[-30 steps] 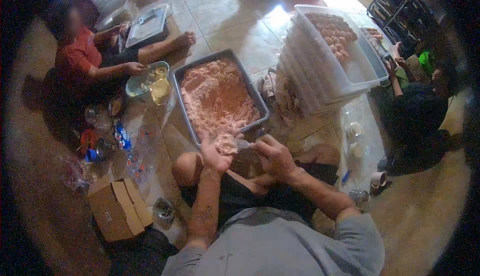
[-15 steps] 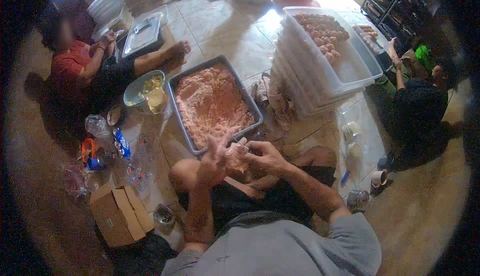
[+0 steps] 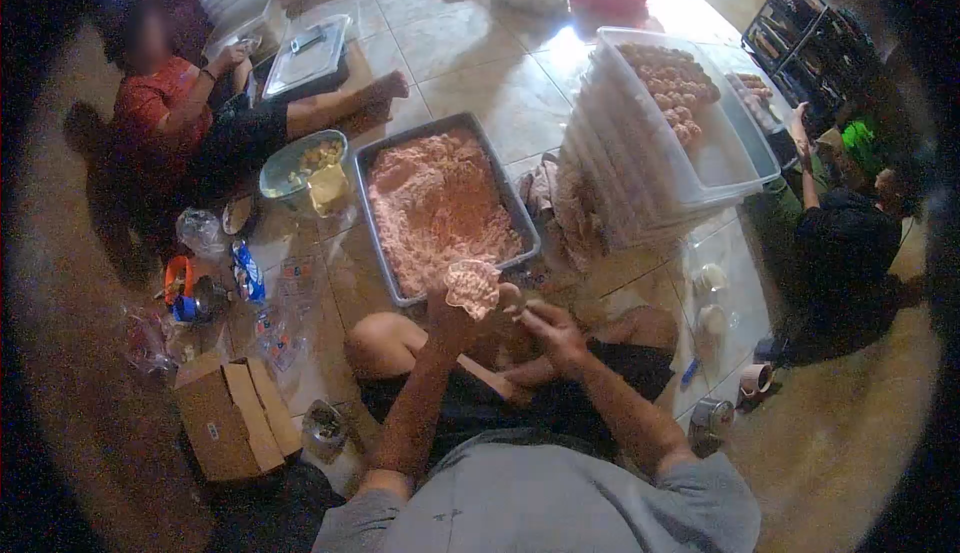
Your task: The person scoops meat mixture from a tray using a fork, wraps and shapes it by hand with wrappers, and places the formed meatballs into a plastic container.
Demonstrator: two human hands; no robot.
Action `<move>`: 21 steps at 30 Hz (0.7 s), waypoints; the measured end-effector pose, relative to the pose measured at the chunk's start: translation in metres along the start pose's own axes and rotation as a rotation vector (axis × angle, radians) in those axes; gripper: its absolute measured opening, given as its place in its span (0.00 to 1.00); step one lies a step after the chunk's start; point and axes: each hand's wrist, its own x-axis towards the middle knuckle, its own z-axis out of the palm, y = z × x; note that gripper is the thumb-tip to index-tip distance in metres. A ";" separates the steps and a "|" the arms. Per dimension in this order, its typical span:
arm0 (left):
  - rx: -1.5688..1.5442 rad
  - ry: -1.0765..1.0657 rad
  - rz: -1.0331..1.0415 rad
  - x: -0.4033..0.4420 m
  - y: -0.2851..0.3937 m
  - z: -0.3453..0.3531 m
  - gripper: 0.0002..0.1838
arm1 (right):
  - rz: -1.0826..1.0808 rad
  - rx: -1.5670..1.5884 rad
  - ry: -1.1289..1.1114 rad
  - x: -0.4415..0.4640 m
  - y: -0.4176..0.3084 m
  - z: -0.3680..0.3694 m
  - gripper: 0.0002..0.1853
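Read all clock positions from the pink portion [image 3: 473, 288], with 12 o'clock at the top of the view.

1. Left hand. Your left hand [image 3: 438, 301] supports the pink portion, which appears in front of the near edge of the grey tub [image 3: 512, 195]. The grip is cupped, holding the portion. A thin pale edge frames the mass; its material cannot be told.

2. Right hand. Your right hand [image 3: 556, 333] is at 4 o'clock, just beside the portion. The grip is narrow, and appears to pinch a small pale item [image 3: 512, 302], too blurred to identify.

3. Change. 0.5 s ago, your 2 hands met at the portion. They are now apart, and its upper surface faces you uncovered. Judged from this, the left hand alone bears the load, and the surface is available for inspection.

4. Surroundings. The tub, filled with pink mixture [image 3: 430, 198], is at 11 o'clock. A pale bowl [image 3: 270, 179] is at 10 o'clock, with a red-shirted person [image 3: 160, 113] seated beyond it. A stack of clear boxes [image 3: 622, 183], with rounded pieces [image 3: 670, 93] in the top box, is at 2 o'clock.
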 end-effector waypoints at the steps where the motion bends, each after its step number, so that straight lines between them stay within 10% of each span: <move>1: 0.036 0.104 0.074 0.001 -0.005 0.004 0.12 | -0.003 -0.001 0.004 -0.001 -0.003 0.001 0.11; 3: 0.040 0.074 0.058 -0.001 -0.007 0.006 0.13 | 0.222 0.126 0.008 -0.007 -0.015 0.007 0.11; 9: 0.133 0.100 0.032 0.001 0.013 -0.003 0.21 | -0.222 -0.679 -0.080 0.012 -0.040 -0.014 0.12; 15: 0.051 0.128 -0.009 -0.006 0.003 -0.018 0.20 | 0.162 -0.024 -0.134 -0.015 -0.001 -0.013 0.12; 18: -0.541 0.021 -0.281 -0.002 0.010 -0.022 0.21 | 0.296 0.150 -0.126 -0.025 0.015 -0.008 0.14; 21: -0.218 0.015 -0.143 0.004 0.029 -0.030 0.17 | 0.284 0.249 -0.179 -0.023 0.018 -0.008 0.15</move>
